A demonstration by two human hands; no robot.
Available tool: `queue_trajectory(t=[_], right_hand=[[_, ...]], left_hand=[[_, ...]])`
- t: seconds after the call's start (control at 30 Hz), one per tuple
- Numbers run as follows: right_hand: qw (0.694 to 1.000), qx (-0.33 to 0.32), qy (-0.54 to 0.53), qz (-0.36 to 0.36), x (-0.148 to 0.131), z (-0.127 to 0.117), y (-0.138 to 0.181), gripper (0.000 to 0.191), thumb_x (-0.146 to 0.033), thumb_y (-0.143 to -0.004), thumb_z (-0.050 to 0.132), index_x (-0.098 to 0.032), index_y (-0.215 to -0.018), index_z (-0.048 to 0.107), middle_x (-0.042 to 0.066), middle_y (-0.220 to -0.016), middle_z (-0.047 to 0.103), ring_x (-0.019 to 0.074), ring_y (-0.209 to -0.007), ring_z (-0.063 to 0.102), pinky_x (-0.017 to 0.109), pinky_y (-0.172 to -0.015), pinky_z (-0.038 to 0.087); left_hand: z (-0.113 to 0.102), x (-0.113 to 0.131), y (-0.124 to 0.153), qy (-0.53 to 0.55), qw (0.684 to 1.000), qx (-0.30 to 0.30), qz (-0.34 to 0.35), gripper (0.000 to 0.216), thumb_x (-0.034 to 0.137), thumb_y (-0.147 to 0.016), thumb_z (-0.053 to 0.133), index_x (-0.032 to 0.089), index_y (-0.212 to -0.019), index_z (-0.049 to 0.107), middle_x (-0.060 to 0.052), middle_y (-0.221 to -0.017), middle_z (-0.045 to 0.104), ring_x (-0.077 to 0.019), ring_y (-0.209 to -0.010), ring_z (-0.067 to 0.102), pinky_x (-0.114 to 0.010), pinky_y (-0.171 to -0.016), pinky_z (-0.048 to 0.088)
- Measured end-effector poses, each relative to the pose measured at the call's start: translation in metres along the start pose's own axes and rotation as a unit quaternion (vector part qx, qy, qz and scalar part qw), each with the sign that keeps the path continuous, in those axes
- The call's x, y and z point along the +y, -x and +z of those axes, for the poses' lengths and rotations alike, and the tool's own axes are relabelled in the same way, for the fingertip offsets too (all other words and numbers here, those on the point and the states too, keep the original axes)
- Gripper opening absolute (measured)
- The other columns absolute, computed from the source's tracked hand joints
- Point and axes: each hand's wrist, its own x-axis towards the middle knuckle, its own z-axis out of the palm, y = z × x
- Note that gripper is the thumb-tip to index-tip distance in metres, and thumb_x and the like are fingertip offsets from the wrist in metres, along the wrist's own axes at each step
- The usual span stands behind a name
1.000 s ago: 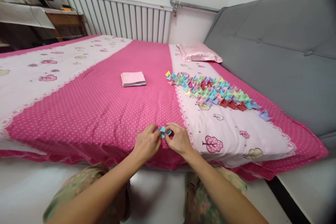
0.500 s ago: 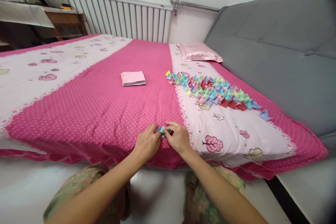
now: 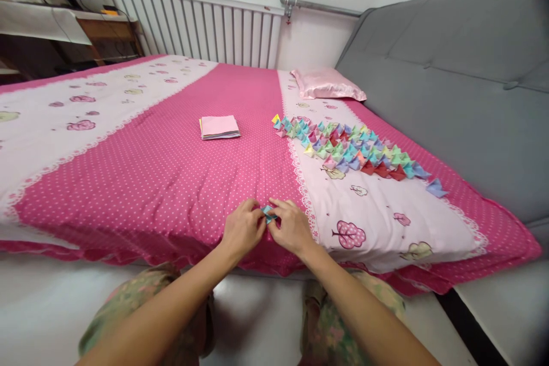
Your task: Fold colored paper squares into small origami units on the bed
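A small folded piece of light blue paper [image 3: 268,214] is between my hands, just above the front edge of the bed. My left hand [image 3: 243,226] pinches its left side with thumb and fingers. On the other side, my right hand [image 3: 292,227] grips it the same way. Fingertips cover part of the paper, so its exact folded shape is hard to make out. Ahead and to the right, several folded paper boats [image 3: 351,148] in many colours stand in close rows. A stack of square paper [image 3: 220,127], pink on top, lies ahead to the left.
The bed is covered by a pink and white patterned sheet [image 3: 141,183]. A pink pillow [image 3: 328,84] lies at the far right, beside a grey padded headboard [image 3: 450,68]. Behind the bed is a white radiator [image 3: 193,26]; a desk [image 3: 107,31] with a monitor stands far left.
My fingers have shifted slightly on the blue paper, and both hands still grip it. The whole view has moved a little; the boats and the paper stack lie as before.
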Motion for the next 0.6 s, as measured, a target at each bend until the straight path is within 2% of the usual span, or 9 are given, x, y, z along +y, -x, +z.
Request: queue_trajectory(t=[0.23, 0.43, 0.6], right_hand=[[0.999, -0.014, -0.045, -0.001, 0.005, 0.0, 0.0, 0.027, -0.01, -0.062, 0.052, -0.017, -0.086, 0.062, 0.008, -0.117, 0.055, 0.0224, -0.104, 0.048, 0.039, -0.093, 0.034], [0.998, -0.019, -0.06, -0.006, 0.01, -0.001, -0.001, 0.033, -0.007, -0.058, 0.049, -0.016, -0.087, 0.063, 0.009, -0.118, 0.054, 0.0225, -0.104, 0.048, 0.037, -0.094, 0.034], [0.995, -0.035, -0.093, 0.008, 0.015, -0.002, -0.003, 0.037, -0.005, -0.058, 0.047, -0.016, -0.089, 0.064, 0.009, -0.118, 0.054, 0.022, -0.105, 0.049, 0.037, -0.093, 0.036]], left_hand=[[0.002, 0.01, -0.009, 0.032, 0.996, 0.016, -0.085, 0.008, 0.021, -0.076, 0.049, 0.019, -0.08, 0.056, -0.003, -0.086, 0.054, -0.0175, -0.082, 0.052, -0.027, -0.067, 0.041], [0.003, 0.013, -0.013, 0.046, 0.997, 0.03, -0.051, 0.016, 0.013, -0.074, 0.049, 0.022, -0.086, 0.056, -0.002, -0.096, 0.054, -0.0169, -0.089, 0.051, -0.026, -0.071, 0.04], [0.004, 0.01, -0.013, 0.033, 0.998, 0.014, -0.045, 0.014, 0.015, -0.075, 0.049, 0.02, -0.084, 0.058, -0.003, -0.097, 0.054, -0.017, -0.087, 0.052, -0.026, -0.07, 0.04]])
